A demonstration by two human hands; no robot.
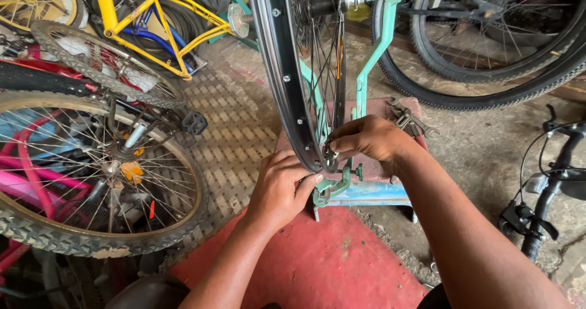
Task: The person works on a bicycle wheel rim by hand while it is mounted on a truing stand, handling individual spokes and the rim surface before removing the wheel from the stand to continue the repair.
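Black metal bicycle rim with thin steel spokes (287,71) stands upright in a pale green truing stand (366,71), its axle held at the top of the stand's arms. The rim's lowest part sits between both hands, just above the stand's base.

Left hand (281,187): palm against the outer edge of the rim at its bottom, fingers curled around it, thumb touching the green caliper piece (329,190) below.

Right hand (369,141): on the far side of the rim, fingers pressed together and pinching a small metal tool (330,156) at a spoke end near the rim's inner face. What kind of tool it is cannot be told.

Surroundings: the stand rests on a blue-and-red low block (372,193) on a red floor patch (317,266). Several grey wrenches (409,121) lie on the block, just beside the right wrist. A spoked wheel with knobby tyre (91,187) lies to the left; a yellow bicycle frame (146,16) stands behind it.
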